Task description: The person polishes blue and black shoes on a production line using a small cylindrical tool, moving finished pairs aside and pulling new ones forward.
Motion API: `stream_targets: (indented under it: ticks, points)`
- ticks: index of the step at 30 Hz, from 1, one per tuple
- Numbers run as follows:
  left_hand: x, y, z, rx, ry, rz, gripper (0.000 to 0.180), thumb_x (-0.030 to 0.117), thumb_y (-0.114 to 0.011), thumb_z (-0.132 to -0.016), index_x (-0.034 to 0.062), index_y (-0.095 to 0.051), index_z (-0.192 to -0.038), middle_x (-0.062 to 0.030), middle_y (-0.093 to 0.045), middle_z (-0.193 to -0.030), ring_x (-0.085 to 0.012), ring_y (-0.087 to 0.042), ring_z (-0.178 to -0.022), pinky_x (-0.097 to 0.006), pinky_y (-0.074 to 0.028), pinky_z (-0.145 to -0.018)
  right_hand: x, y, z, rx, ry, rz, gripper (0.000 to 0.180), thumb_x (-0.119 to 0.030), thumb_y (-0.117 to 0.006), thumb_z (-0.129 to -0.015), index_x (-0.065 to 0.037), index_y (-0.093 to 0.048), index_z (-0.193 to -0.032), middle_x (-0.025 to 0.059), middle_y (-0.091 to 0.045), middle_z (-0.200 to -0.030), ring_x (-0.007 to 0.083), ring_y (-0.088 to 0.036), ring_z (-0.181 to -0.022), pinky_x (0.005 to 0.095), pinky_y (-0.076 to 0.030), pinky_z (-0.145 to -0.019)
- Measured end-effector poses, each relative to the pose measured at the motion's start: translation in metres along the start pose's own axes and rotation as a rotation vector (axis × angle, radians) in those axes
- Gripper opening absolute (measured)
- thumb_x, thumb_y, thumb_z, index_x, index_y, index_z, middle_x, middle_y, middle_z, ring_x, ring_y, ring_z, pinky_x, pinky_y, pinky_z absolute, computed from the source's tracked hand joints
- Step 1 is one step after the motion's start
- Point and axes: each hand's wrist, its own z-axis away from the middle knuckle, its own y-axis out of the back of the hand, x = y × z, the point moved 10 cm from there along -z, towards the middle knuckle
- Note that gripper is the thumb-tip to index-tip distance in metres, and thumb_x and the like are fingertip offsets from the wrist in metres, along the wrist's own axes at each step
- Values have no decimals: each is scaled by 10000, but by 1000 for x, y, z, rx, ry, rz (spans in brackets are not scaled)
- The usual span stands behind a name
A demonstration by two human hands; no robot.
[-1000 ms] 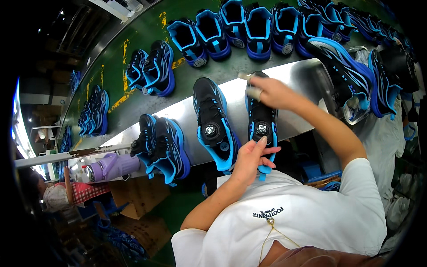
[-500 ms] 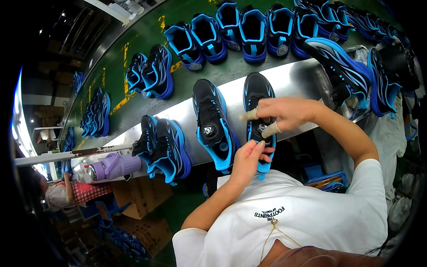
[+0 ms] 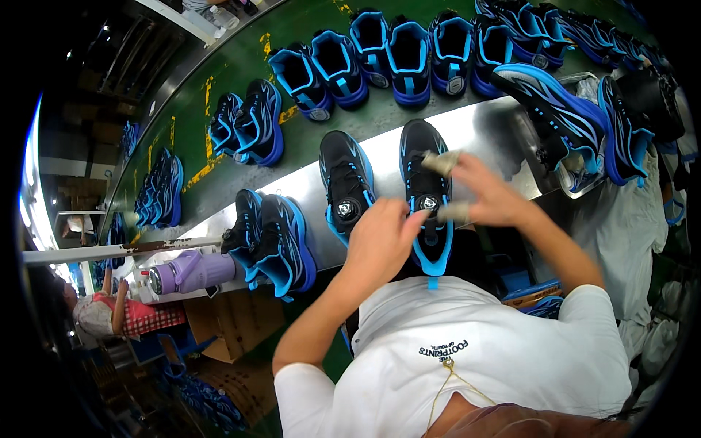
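My left-hand fingers (image 3: 406, 219) curling closed around heel end of black-and-blue shoe (image 3: 427, 191), gripping it; left hand (image 3: 378, 244) sitting at near edge of steel bench (image 3: 504, 135). My right hand (image 3: 488, 191) hovering over shoe's tongue, taped fingertips (image 3: 441, 162) pinching at its top, near round dial. Shoe lying flat on bench, toe pointing away from me, directly under both hands. Matching shoe (image 3: 343, 188) lying just beside it to left, untouched. Purple bottle (image 3: 191, 271) lying further left.

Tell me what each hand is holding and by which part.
Both the left hand and right hand grip the black-and-blue shoe around its dial, near the tongue.
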Motion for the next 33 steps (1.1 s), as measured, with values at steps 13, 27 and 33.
stream_targets:
  ticks: [13, 27, 33]
  points:
    - [36, -60, -49, -411, -478, -473, 408, 439, -632, -856, 43, -673, -769, -149, -674, -773, -335, -664, -725, -432, -516, -619, 3, -35, 13, 53, -48, 35, 766, -266, -810, -691, -85, -502, -1369, 160, -357, -1487, 375, -408, -1258, 450, -366, -1075]
    - [0, -18, -5, -186, -128, 28, 204, 164, -642, -907, -3, -577, -1004, -135, -633, -1000, -232, -644, -779, -343, -506, -621, 12, -20, 13, 7, -115, -166, 674, -288, -826, -673, -153, -619, -1301, 149, -479, -1312, 326, -457, -1199, 402, -393, -1035]
    - [-27, -83, 62, -306, 661, 1297, 313, 193, -513, -1012, -35, -524, -1225, -184, -630, -1142, -163, -655, -787, -253, -511, -578, -3, -22, 5, -129, -213, -171, 442, -166, -767, -755, -184, -710, -1193, 63, -490, -924, 201, -514, -865, 319, -459, -790]
